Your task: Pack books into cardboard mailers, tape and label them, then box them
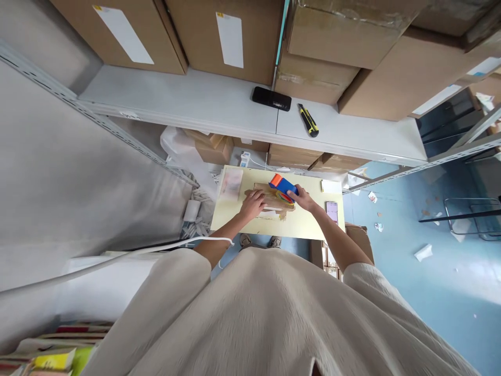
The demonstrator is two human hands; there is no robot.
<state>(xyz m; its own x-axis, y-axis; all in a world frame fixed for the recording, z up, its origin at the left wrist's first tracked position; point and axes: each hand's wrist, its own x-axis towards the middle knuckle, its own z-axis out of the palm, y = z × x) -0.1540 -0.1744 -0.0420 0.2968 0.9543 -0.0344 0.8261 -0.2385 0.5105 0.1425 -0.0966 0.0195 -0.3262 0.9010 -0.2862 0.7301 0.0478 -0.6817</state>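
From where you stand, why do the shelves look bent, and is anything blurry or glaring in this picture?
Head view: the wide lens bows the white shelf; the grey wall at left smears into blur; the tape dispenser in the right hand is sharp; light is soft, with a pale glare on the blue floor.

A parcel [270,202] lies on the surface [242,225], a tape dispenser [282,187] on it, a phone [331,210] to its right. On the shelf [195,99] behind, a knife [308,120] lies right of a case [271,98].

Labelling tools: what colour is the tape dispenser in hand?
Blue tape dispenser, orange end; head view.
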